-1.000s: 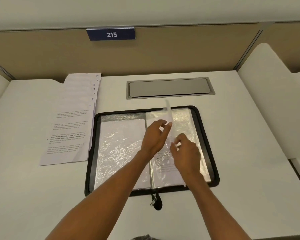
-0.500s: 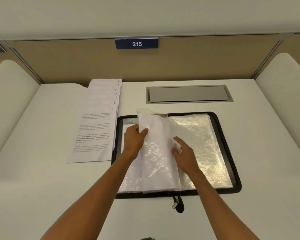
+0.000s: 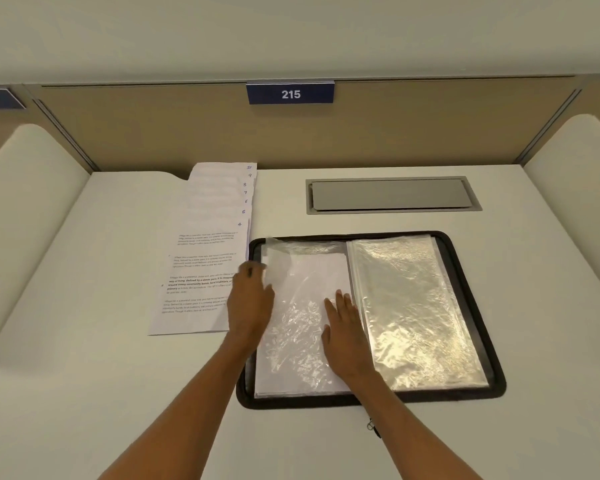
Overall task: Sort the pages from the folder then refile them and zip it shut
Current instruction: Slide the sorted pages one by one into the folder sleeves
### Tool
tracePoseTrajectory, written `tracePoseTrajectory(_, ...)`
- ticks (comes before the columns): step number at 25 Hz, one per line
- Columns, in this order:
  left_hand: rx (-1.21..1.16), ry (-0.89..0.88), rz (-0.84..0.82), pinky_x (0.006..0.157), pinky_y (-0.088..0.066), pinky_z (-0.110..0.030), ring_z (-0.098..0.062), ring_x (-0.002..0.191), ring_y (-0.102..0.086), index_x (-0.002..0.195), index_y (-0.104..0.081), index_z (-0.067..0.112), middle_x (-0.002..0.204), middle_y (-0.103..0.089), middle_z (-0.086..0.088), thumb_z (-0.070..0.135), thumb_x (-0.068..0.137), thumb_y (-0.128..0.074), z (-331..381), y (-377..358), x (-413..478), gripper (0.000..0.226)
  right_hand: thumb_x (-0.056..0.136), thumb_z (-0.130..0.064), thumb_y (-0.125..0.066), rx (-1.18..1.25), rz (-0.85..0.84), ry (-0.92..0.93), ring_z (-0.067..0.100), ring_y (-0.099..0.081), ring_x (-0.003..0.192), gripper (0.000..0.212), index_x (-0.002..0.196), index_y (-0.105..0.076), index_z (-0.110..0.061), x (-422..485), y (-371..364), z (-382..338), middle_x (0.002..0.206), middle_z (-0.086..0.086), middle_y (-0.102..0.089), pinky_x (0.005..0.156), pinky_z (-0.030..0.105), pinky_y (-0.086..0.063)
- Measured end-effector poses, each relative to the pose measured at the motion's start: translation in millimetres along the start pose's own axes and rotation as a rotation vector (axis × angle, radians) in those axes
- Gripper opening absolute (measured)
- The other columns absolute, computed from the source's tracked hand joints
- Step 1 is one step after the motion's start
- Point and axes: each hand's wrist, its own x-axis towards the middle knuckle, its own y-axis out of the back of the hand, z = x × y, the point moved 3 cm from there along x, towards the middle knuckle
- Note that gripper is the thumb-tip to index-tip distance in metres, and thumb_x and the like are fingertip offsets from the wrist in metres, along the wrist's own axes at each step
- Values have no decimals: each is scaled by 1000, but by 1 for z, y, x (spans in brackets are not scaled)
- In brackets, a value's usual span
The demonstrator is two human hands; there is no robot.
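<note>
R grip (image 3: 343, 327) is flat, fingers spread, pressing a sleeve (image 3: 302, 306) onto the folder's (image 3: 465, 258) L half, beside the spine, prob. to make it lie flat. L grip (image 3: 250, 306) is at the folder's L edge on the sleeve margin; tips blurred, can't tell if pinching. Folder lies open on the worktop (image 3: 84, 375), long axis L–R, spine running away from me, zip pull (image 3: 373, 427) at its near edge. Pages (image 3: 205, 258) are just L of the folder, fanned lengthwise away from me, nos. at far end.
</note>
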Motion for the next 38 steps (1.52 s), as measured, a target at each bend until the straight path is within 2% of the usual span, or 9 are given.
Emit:
tracePoseTrajectory(3,154,-355,-53,125,-26,-47,-25,156,-25,152,-50,20,170,-28,-8,17,103,-58,9,-28,-19,50,106,-22,-39,-42,-25,55,25,-1,159,58,162,-24,-15,-4,-11,-22,170,7,-5,130,42,-1)
tracePoseTrajectory(5,115,-373,-171,131,-13,-46,-19,161,-8,158,-41,22,173,-14,-3,21,109,-46,4,-50,-29,49,107,-30,-39,-31,-30,68,22,1,159,62,164,-18,-17,-13,-19,-41,169,3,1,127,42,2)
tracePoseTrajectory(8,73,-297,-253,131,-9,-43,-12,160,4,164,-28,26,173,-5,2,30,113,-31,-12,-69,-35,51,106,-48,-29,15,-54,36,16,8,158,71,164,-3,-17,-36,-31,-63,170,1,4,128,43,0)
tracePoseTrajectory(13,101,-327,-205,131,-3,-39,-9,160,7,165,-24,30,174,-6,2,35,113,-22,-25,-77,-36,52,105,-61,-15,-44,33,-24,20,-10,158,75,164,-10,-15,-56,-39,-70,171,5,-11,125,44,-13)
tracePoseTrajectory(18,42,-332,-222,131,-6,-42,-10,160,5,166,-20,27,173,-5,3,34,113,-27,-25,-71,-35,54,106,-56,-32,-66,69,0,20,-13,158,73,164,-16,-15,-52,-40,-72,170,7,-16,125,46,-16)
tracePoseTrajectory(24,-61,-241,-5,131,-2,-35,-8,159,-8,163,-29,20,171,-18,4,27,112,-40,-66,-17,-25,52,106,-41,-46,131,142,-61,23,-48,141,52,151,-45,-14,-11,-28,-116,154,7,-50,118,43,-41)
tracePoseTrajectory(29,15,-105,70,130,3,-34,-12,160,-7,164,-27,20,173,-18,1,33,112,-35,-136,26,-2,54,107,-34,-47,337,102,22,15,-53,125,38,143,-51,-19,51,-30,-168,139,0,-56,108,37,-50)
tracePoseTrajectory(33,51,-8,75,130,4,-35,-18,161,-9,165,-25,18,173,-17,-2,39,110,-27,-176,42,9,58,107,-25,-51,464,98,-64,17,-51,132,41,146,-49,-16,87,-43,-193,146,4,-52,109,36,-50)
tracePoseTrajectory(38,90,72,30,131,0,-44,-23,161,-11,164,-25,11,172,-18,-9,36,110,-28,-190,38,9,60,106,-19,-50,417,72,-179,24,-42,142,49,153,-40,-10,101,-49,-203,155,11,-44,117,38,-41)
